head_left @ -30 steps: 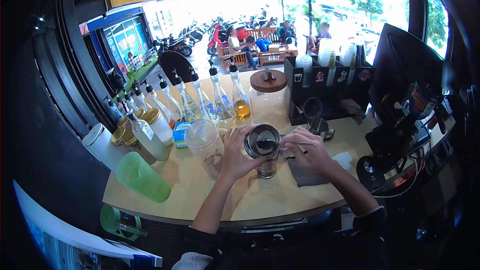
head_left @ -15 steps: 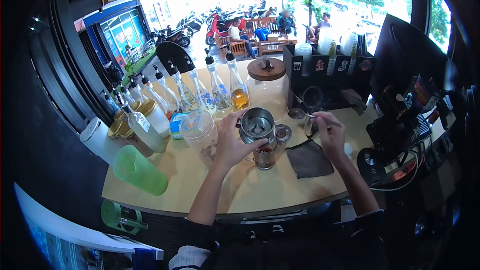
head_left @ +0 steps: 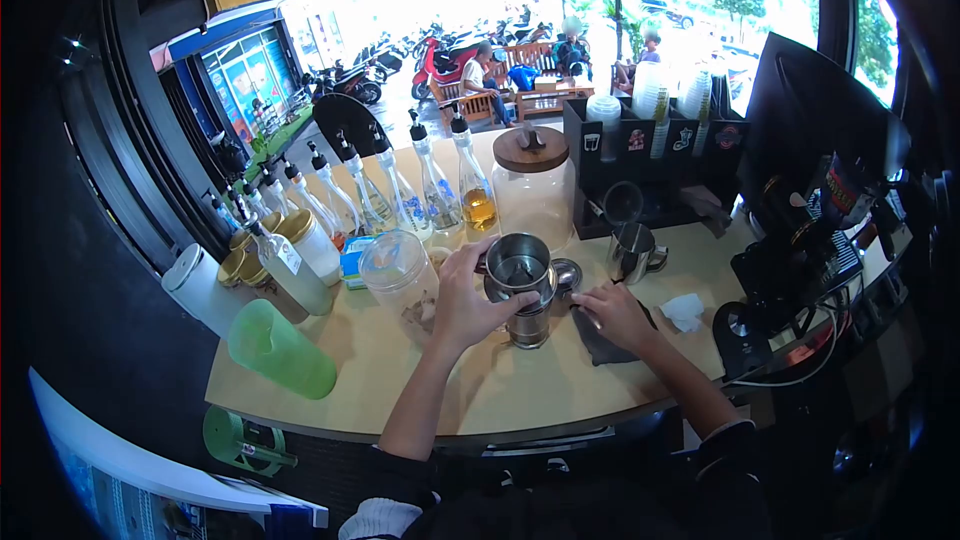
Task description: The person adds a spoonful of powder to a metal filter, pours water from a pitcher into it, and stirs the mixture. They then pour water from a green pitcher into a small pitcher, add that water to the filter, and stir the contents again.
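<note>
My left hand (head_left: 470,295) is wrapped round a metal cup (head_left: 519,258), open at the top, with dark matter at its bottom. The cup sits directly above a smaller glass in a metal holder (head_left: 529,327). Over a dark folded cloth (head_left: 600,343), my right hand (head_left: 618,317) is closed on a thin metal handle, apparently a spoon; its bowl is hard to make out. Between the hands lies a round metal lid with a knob (head_left: 567,274). A steel pitcher (head_left: 634,255) with something standing in it is just beyond my right hand.
Left are a clear plastic jar (head_left: 396,265), a green jug (head_left: 280,350) and several pump bottles (head_left: 405,185). Behind stands a wooden-lidded glass jar (head_left: 534,190); a black cup rack (head_left: 650,155) is beside it. Crumpled white tissue (head_left: 683,312) lies at right.
My right hand has moved down and left with the spoon, from near the pitcher to over the cloth. My left hand and the metal cup sit slightly lower in view.
</note>
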A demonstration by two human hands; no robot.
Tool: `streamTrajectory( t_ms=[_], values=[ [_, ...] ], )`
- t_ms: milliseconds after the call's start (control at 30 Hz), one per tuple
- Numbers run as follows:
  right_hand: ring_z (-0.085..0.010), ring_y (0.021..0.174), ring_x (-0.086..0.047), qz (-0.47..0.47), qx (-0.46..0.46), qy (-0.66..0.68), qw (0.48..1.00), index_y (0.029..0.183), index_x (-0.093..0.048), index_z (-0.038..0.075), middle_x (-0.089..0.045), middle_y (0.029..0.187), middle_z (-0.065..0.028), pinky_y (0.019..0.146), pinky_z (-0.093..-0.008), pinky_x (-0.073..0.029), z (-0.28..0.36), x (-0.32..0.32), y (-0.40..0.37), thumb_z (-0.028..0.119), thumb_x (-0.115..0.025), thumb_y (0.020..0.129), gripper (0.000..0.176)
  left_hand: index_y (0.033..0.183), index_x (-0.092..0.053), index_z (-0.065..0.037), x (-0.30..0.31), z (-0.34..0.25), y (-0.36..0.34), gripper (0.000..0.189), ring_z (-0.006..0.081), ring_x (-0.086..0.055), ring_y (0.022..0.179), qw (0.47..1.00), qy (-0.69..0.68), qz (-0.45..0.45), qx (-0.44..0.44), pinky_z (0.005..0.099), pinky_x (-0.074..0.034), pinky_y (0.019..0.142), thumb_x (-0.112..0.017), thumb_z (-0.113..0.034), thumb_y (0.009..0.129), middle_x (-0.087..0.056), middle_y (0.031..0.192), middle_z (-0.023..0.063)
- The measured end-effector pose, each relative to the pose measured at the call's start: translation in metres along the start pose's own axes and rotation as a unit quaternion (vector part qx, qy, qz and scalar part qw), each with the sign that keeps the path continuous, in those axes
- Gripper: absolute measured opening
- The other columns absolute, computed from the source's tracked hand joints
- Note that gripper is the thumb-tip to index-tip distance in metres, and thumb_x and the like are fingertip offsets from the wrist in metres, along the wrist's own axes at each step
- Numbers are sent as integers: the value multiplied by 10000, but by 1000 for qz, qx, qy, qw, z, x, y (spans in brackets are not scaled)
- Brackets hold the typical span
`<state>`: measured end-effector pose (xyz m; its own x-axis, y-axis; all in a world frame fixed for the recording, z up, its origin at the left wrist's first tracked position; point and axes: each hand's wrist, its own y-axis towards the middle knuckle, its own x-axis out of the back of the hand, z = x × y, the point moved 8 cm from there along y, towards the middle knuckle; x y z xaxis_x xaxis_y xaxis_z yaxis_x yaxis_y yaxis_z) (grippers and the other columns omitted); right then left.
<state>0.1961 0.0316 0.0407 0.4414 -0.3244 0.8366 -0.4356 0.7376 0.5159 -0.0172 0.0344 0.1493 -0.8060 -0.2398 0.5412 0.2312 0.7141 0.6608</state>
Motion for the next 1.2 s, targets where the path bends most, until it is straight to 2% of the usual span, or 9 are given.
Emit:
streamTrajectory(
  t_ms=[300,367,433,533,567,633,733,833,1200],
  values=[
    [-241,1011,-573,113,-17,8,993,1121,-633,74,-643,1044,-71,901,-370,-411,-5,-3,-1,29,-576,778,350,1178,-558,-56,-1,4,-3,775,235,-575,940,999,-24,-15,22,383,-444,877,-875,-367,543,-606,998,76],
    [-268,1043,-562,-102,-10,84,991,1109,-625,50,-630,1078,-103,915,-411,-421,-28,40,3,25,-547,794,325,1190,-554,-41,0,4,-3,784,216,-586,937,1000,-11,-13,14,359,-455,855,-882,-350,548,-614,1024,83],
    [-301,995,-583,-257,-90,18,962,1089,-614,30,-637,1042,-128,870,-430,-460,-56,79,-3,44,-527,823,280,1201,-549,-26,1,3,-4,793,198,-598,935,1000,1,-11,9,335,-466,834,-888,-333,553,-621,1051,90],
    [-320,900,-613,-312,-152,-114,931,1101,-600,26,-647,969,-140,794,-397,-491,-118,80,-20,76,-504,877,249,1203,-550,-27,0,2,-5,794,196,-593,934,1000,-1,-14,18,333,-466,837,-889,-328,551,-619,1046,89],
    [-320,900,-613,-312,-152,-114,931,1101,-600,26,-647,969,-140,794,-397,-491,-124,80,-25,76,-504,877,249,1203,-550,-27,0,1,-5,795,196,-591,935,1000,-4,-13,18,332,-466,839,-890,-328,550,-618,1045,90],
    [-286,809,-629,-126,-292,147,937,1059,-580,1,-649,891,-143,744,-355,-483,-157,45,-26,144,-491,933,210,1203,-549,-28,-1,0,-5,797,196,-590,935,1000,-6,-13,16,331,-466,842,-891,-329,549,-617,1045,90],
    [-184,780,-613,-100,-334,211,913,954,-555,0,-632,824,-96,715,-303,-462,-155,39,-31,202,-485,965,214,1200,-548,-27,-1,1,-6,796,195,-591,935,1000,-3,-21,8,331,-466,847,-892,-327,548,-616,1050,90],
    [-71,695,-487,-168,-304,363,865,856,-554,23,-530,715,-9,631,-253,-411,-156,27,-34,189,-494,967,208,1192,-549,-26,-1,1,-7,792,194,-591,936,1000,-15,-20,10,332,-466,851,-894,-326,546,-615,1054,91],
    [-26,641,-362,-170,-165,306,922,848,-509,25,-418,681,55,552,-217,-305,-79,103,18,109,-543,938,127,1186,-551,-32,-1,1,-10,790,198,-592,936,999,-21,-26,12,331,-465,850,-897,-321,537,-610,1052,88]
  ],
)
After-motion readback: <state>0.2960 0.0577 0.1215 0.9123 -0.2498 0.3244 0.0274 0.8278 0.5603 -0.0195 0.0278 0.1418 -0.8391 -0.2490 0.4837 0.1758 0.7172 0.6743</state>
